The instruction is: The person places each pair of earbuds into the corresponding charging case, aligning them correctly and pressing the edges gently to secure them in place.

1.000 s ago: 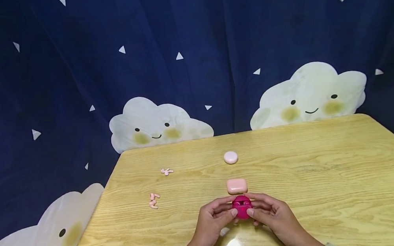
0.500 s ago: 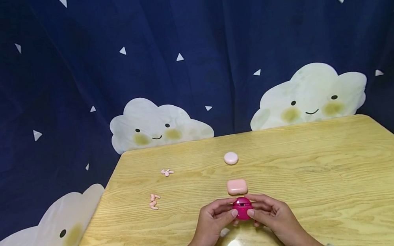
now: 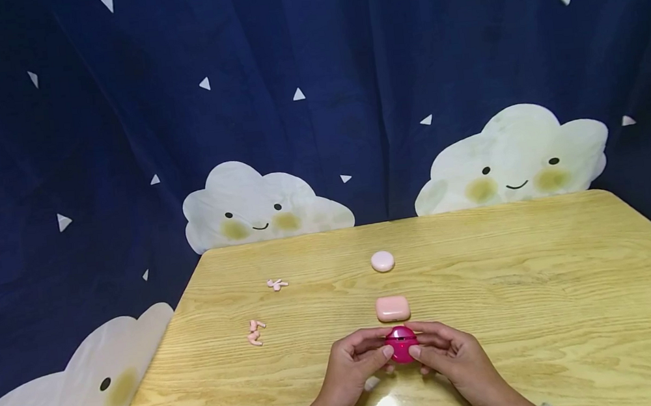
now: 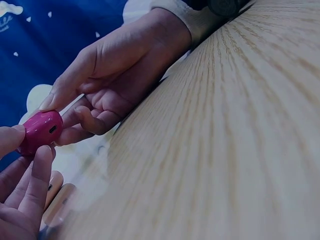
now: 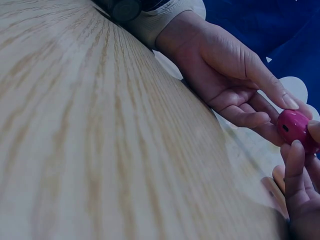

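Observation:
Both hands hold a small magenta earbud case [image 3: 401,343] just above the wooden table [image 3: 545,286], near its front edge. My left hand [image 3: 382,346] pinches its left side with thumb and fingers, and my right hand [image 3: 420,344] pinches the right side the same way. The case looks closed, a thin seam running across it. In the left wrist view the case [image 4: 41,131] sits between my left fingertips [image 4: 37,165] and the right hand [image 4: 115,75]. The right wrist view shows the case [image 5: 295,127] with a small port facing the camera.
A pink rectangular case [image 3: 392,308] lies right behind the hands, and a round pale pink case [image 3: 382,261] farther back. Loose pink earbuds lie at the left [image 3: 254,333] and back left [image 3: 277,284]. A dark blue curtain with cloud faces surrounds the table.
The magenta case's lid, open a second ago, has come down shut between the fingers. The hands have stayed in place.

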